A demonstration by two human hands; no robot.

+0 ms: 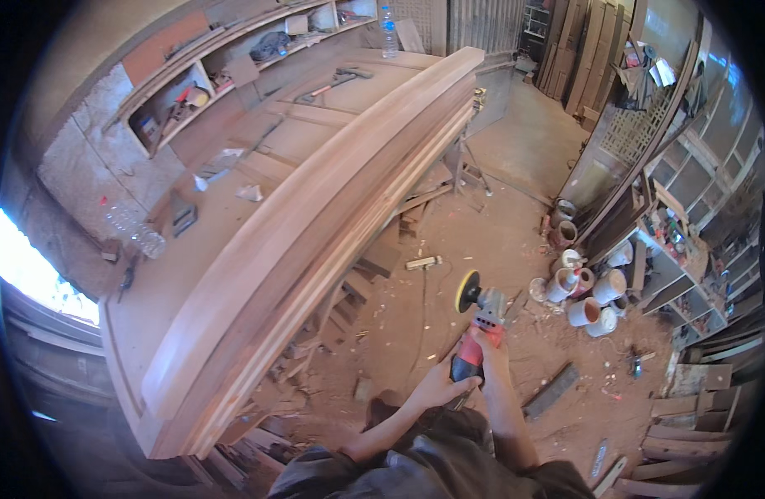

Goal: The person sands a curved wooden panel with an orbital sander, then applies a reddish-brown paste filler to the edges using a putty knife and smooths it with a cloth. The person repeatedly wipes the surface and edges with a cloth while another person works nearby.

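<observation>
The left hand [438, 386] and right hand [491, 342] close around the red sander [470, 356], probably for steadiness; its disc [466, 291] is apart from the wooden beam [303, 200].

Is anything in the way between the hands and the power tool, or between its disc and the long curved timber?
Nothing visible: the left hand and right hand both grip the power tool, and the space between its yellow-edged disc and the long curved timber looks open. Wood scraps lie lower down.
</observation>
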